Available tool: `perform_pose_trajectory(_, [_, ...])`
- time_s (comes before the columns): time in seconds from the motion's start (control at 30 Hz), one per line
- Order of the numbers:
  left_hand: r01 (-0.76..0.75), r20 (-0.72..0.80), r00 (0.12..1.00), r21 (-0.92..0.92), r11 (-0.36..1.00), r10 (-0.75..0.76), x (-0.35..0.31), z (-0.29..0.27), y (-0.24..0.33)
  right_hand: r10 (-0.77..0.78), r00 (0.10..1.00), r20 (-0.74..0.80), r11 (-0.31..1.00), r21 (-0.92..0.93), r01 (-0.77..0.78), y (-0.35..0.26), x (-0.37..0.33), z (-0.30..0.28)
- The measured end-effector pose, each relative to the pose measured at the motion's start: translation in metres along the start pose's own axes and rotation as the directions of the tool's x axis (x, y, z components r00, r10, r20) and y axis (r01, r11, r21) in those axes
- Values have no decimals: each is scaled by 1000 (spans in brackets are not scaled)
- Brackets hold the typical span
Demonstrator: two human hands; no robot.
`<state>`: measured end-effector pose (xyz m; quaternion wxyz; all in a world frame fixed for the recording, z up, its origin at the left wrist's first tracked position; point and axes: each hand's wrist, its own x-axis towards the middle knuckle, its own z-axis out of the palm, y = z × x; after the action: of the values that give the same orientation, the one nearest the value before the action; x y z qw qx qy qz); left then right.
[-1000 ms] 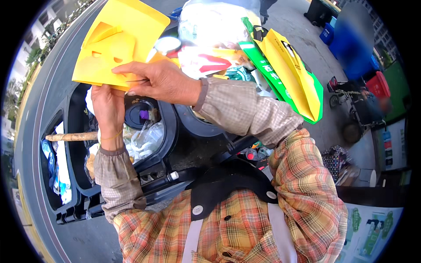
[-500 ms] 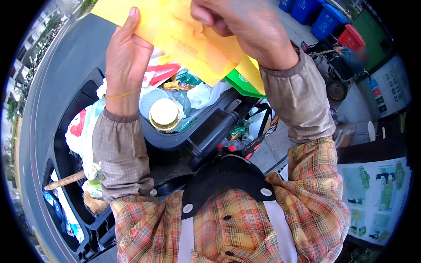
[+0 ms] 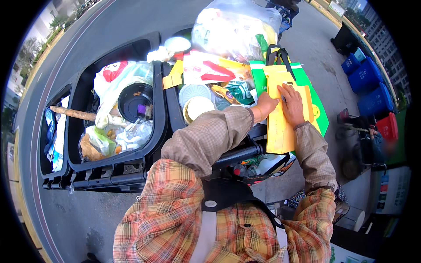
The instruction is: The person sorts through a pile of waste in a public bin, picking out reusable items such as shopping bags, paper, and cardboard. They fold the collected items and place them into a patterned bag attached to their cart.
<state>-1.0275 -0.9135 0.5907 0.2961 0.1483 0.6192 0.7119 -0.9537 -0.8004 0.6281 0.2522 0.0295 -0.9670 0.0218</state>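
Folded yellow paper (image 3: pixel 280 133) lies over a green and yellow shopping bag (image 3: pixel 319 115) with dark handles, at the right end of the bins. My left hand (image 3: pixel 265 107) is closed at the paper's left edge, its fingertips partly hidden. My right hand (image 3: pixel 291 104) rests flat on top of the paper with its fingers stretched out. Close to my left forearm, a white-lidded round tub (image 3: pixel 199 108) and a clear ribbed plastic lid (image 3: pixel 194 93) sit among the rubbish in the near bin.
Left of me stands an open dark bin (image 3: pixel 163 114) holding bags, a black bowl (image 3: pixel 135 101) and a wooden stick (image 3: pixel 73 112). A large clear rubbish bag (image 3: pixel 234 28) bulges behind. A box of bottles (image 3: pixel 263 167) sits below the paper. Blue bins (image 3: pixel 365 81) line the right.
Both hands have come down and to the right with the yellow paper, from raised in front of me onto the green bag. The right hand has flattened out. The view has shifted.
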Motion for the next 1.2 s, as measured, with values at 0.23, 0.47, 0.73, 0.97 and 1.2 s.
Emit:
perform_pose_trajectory(0.23, [-556, 503, 827, 672, 489, 250, -144, -66, 72, 40, 997, 67, 981, 186, -52, -1, 0, 23])
perform_pose_trajectory(0.47, [-243, 209, 910, 969, 51, 358, -220, -183, 68, 60, 993, 99, 962, 260, -85, 0, 3, 20])
perform_pose_trajectory(0.73, [-335, 231, 877, 922, 192, 422, -197, -224, 49, 276, 904, 328, 450, 787, -422, -54, 27, -4])
perform_pose_trajectory(0.97, [230, -254, 680, 965, 130, 688, -248, -419, 94, 314, 855, 414, 108, 879, -465, -95, 34, -22])
perform_pose_trajectory(1.2, [269, -370, 822, 922, 277, 434, -203, -476, 46, 355, 806, 474, -12, 864, -503, -50, 26, 11])
